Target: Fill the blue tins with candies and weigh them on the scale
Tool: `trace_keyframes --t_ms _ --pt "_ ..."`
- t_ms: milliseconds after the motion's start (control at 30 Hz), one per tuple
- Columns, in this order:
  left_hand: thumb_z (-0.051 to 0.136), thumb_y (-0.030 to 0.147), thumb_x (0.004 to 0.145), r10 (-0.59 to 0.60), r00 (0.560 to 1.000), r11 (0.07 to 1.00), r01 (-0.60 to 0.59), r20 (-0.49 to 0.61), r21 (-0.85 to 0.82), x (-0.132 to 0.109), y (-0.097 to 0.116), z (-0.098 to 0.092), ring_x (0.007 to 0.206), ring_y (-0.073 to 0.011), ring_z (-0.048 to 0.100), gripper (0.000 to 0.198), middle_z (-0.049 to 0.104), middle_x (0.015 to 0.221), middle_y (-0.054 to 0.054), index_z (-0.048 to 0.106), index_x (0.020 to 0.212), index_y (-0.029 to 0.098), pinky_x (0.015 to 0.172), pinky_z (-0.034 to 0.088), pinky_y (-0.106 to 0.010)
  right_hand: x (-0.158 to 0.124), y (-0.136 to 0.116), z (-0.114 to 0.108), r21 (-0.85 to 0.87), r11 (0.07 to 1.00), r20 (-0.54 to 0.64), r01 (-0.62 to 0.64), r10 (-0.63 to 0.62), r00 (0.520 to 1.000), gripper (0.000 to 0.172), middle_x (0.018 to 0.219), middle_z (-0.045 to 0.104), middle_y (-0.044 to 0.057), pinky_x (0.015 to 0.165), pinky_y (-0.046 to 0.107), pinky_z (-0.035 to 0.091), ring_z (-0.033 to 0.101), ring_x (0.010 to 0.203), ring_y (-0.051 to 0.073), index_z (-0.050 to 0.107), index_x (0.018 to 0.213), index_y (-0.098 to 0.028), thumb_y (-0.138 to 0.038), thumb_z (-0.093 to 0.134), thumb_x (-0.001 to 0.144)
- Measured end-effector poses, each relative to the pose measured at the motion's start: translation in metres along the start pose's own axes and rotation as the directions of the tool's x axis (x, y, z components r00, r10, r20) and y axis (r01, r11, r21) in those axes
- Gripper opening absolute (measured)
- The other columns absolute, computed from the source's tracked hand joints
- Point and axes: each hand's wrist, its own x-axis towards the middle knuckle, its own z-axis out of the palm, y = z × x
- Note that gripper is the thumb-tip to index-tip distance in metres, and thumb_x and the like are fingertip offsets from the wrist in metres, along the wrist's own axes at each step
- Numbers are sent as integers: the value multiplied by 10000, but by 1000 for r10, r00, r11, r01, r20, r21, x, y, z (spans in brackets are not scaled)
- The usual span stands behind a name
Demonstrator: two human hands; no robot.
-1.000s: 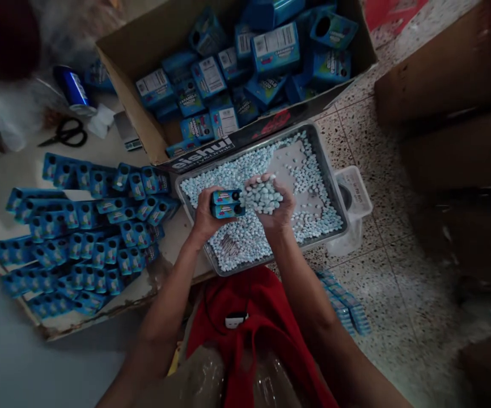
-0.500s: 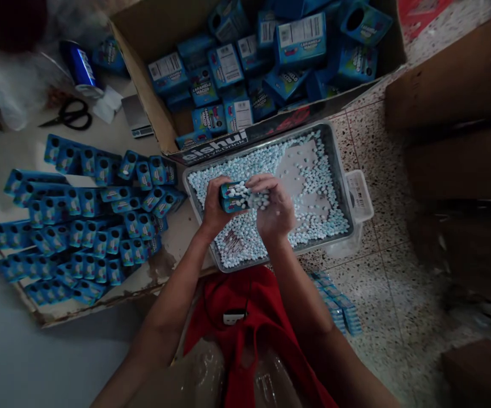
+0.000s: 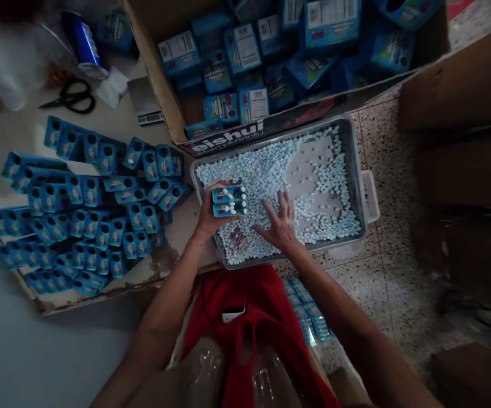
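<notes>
My left hand point(image 3: 210, 212) is wrapped round two small blue candy boxes point(image 3: 229, 202) held side by side above the left part of the tray. Several white candies lie on top of the boxes, around their dark round openings. My right hand point(image 3: 280, 225), fingers spread, hovers over or rests on the candies in the middle; whether it touches them I cannot tell. Pale blue and white candies point(image 3: 254, 164) cover much of the grey tray point(image 3: 358, 187), and its bottom shows bare toward the upper right.
Rows of blue candy boxes point(image 3: 92, 224) stand on the table point(image 3: 177, 238) at left. A cardboard box point(image 3: 160, 85) of larger blue cartons lies behind the tray. Scissors point(image 3: 75, 99), a blue can point(image 3: 84, 48) and a small scale point(image 3: 144, 102) sit at upper left. Brown cartons point(image 3: 453, 130) line the right.
My right hand has let candies fall onto the boxes, moved down and right, and spread its fingers. My left hand has shifted slightly left, still holding the two boxes.
</notes>
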Motion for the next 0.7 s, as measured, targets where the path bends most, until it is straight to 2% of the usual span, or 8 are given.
trace_keyframes --t_ms 100,233,367,433,500,567,633,700 --pt "1220 489 466 -58 998 998 58 9 -31 -7 -7 0 1457 -420 702 1065 744 1461 -78 656 1360 361 1255 553 -643 16 10 20 -179 960 152 217 -191 970 818 1867 399 214 1365 782 307 260 1761 559 647 1659 -288 -739 803 995" --pt "1210 540 483 -78 997 997 77 29 12 -10 -9 1 1432 -403 712 1084 735 1456 -77 638 1383 343 1232 568 -611 69 30 29 -151 923 201 354 -322 925 562 1677 633 178 1258 657 467 511 1581 475 752 1501 -299 -611 790 1035" --pt "1152 634 604 -43 993 974 17 113 225 -8 12 0 1309 -362 733 977 731 1403 -104 675 1384 290 1149 594 -505 107 46 22 -15 997 -36 79 -80 996 281 1217 781 157 1059 501 571 691 1187 352 810 1158 -226 -457 742 1013" --pt "1082 648 737 33 994 897 -76 106 435 -6 26 -3 1261 -346 719 857 728 1372 -112 686 1395 266 1128 576 -490 110 41 15 225 965 -183 -137 180 966 280 1034 753 103 965 442 583 693 1035 299 765 1025 -233 -506 751 965" --pt "1041 590 811 120 985 776 -172 125 607 -2 37 -5 1241 -353 704 735 736 1330 -113 709 1374 252 1127 553 -496 104 23 6 582 759 -150 -293 454 878 337 929 706 43 831 377 575 668 902 242 707 968 -251 -580 761 918" --pt "1024 526 835 175 971 677 -237 161 697 0 44 -7 1226 -365 701 655 748 1296 -110 724 1350 255 1122 544 -503 92 -3 -3 860 384 61 -336 576 815 377 902 686 16 709 321 534 635 812 202 684 968 -265 -617 781 871" --pt "1036 487 822 174 969 637 -245 173 731 1 48 -6 1221 -367 704 662 750 1292 -108 716 1354 256 1112 553 -497 78 -33 -13 954 30 241 -299 515 822 388 918 698 23 675 313 530 626 789 194 689 969 -276 -618 807 827" --pt "1062 482 792 144 979 662 -205 146 721 -2 49 -3 1217 -354 711 738 744 1306 -99 687 1387 257 1093 576 -476 69 -60 -23 964 -162 262 -212 428 865 387 933 707 39 731 346 576 651 827 213 695 937 -281 -630 815 818"
